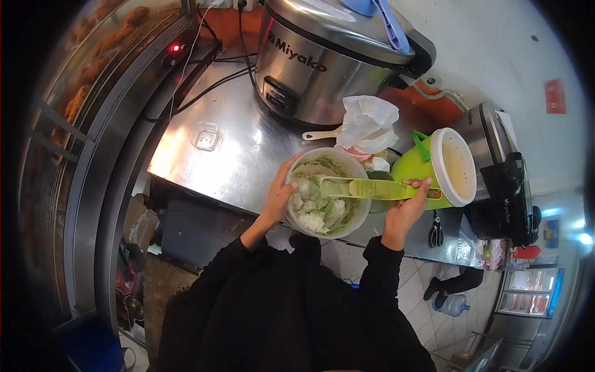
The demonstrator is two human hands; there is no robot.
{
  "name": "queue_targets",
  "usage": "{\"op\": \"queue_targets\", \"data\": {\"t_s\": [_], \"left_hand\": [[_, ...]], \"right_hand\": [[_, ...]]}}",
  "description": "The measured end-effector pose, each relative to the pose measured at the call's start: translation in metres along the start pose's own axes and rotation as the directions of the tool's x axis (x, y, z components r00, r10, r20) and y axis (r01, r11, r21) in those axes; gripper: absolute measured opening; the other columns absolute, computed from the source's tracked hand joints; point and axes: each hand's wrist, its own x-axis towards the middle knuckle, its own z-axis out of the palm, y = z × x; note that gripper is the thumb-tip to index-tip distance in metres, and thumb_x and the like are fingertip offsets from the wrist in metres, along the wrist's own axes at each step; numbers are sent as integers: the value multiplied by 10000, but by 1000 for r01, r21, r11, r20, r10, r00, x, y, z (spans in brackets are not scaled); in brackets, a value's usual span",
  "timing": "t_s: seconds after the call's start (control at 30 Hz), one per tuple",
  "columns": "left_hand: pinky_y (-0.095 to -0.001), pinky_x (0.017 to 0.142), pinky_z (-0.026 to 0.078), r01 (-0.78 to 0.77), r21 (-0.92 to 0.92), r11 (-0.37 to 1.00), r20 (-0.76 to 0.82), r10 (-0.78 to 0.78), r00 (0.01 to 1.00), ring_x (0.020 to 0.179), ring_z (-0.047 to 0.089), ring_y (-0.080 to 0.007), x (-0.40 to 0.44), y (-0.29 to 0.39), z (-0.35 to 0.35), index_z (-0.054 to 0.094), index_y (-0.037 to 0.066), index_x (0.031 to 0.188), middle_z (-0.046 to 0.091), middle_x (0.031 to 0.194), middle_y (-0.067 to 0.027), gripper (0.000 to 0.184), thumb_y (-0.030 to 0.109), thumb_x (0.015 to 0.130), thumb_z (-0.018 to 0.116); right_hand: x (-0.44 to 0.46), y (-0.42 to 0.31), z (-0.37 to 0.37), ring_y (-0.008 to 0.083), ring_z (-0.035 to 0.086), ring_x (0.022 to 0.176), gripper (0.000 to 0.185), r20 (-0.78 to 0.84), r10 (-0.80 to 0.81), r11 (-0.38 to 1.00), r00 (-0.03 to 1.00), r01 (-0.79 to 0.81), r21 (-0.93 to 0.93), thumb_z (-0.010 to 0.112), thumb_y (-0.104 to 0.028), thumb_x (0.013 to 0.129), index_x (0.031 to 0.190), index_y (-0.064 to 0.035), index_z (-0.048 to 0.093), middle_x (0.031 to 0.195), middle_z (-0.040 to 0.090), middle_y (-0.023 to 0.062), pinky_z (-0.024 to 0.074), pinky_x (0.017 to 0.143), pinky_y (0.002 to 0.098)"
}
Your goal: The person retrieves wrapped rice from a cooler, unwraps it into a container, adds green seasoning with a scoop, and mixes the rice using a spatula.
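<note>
My left hand grips the rim of a round translucent tub from its left side, thumb over the edge. White rice mixed with something green lies inside, and green bits cling to the wall. In my right hand is the handle end of a yellow-green scoop, its far end over the rice. Close to the right hand stands a lime green bucket with a white rim, tilted in view, with pale contents.
A large steel rice cooker stands on the steel counter, near crumpled white paper and a small clear lid. Black scissors and a second cooker are at right. A person's legs show beyond the counter.
</note>
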Motion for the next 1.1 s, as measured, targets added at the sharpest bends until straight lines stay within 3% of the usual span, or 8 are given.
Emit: {"op": "queue_targets", "data": {"t_s": [0.33,0.43,0.5,0.67,0.83,0.9,1.03,1.1], "left_hand": [[-296,888,238,-34,44,998,18,33,999,1060,335,-221,0,-2,-2,288,-35,1153,341,1137,-153,570,256,673,383],[-298,889,236,-20,-1,1000,13,20,1000,1062,332,-220,0,-4,-1,287,-35,1154,343,1134,-152,574,260,671,382],[-301,890,240,-8,-6,1000,29,8,1000,1068,327,-213,0,-8,-6,265,-24,1168,337,1143,-146,628,331,676,424],[-301,891,244,24,-37,999,43,-22,999,1074,321,-205,0,-11,-6,239,-13,1184,331,1152,-138,695,402,678,472],[-296,895,236,-32,169,985,38,26,999,1059,344,-223,-1,9,-6,283,-34,1162,356,1138,-156,532,139,668,380],[-294,886,256,-22,243,970,32,15,999,1055,360,-228,-3,25,-7,280,-25,1168,368,1137,-166,531,86,658,375],[-289,838,332,-51,346,937,-47,72,996,1010,426,-246,-2,42,-4,259,17,1192,414,1105,-204,578,-22,624,357],[-292,827,345,-43,330,943,-54,64,996,993,442,-247,-1,42,-10,254,31,1197,425,1088,-212,586,-25,621,352]], "right_hand": [[-1,-2,-9,114,453,589,268,21,5,999,1000,-4,-40,461,-296,786,648,-74,398,592,403,13,366,563,232],[3,-5,-18,40,397,456,269,-46,-130,992,990,130,-5,484,-305,774,637,-82,420,594,444,16,260,335,138],[4,-16,-29,71,402,461,264,-35,102,994,994,-101,29,467,-306,780,647,-86,411,632,463,28,339,446,180],[21,0,-64,48,317,368,270,-115,205,947,972,-168,274,474,-337,771,660,-97,418,643,487,39,285,373,145],[27,5,-89,53,295,350,277,-168,203,910,965,-123,395,470,-352,771,673,-100,413,637,487,46,259,347,150],[24,0,-86,56,301,355,267,-359,97,952,928,19,306,470,-339,775,694,-91,411,632,481,52,254,345,153],[22,9,-81,53,311,370,262,-350,-75,987,934,119,105,478,-320,775,730,-69,418,630,471,50,250,354,152],[22,19,-78,43,317,385,257,-217,-197,966,956,152,-208,489,-293,773,768,-43,430,628,465,42,247,360,147]]}}
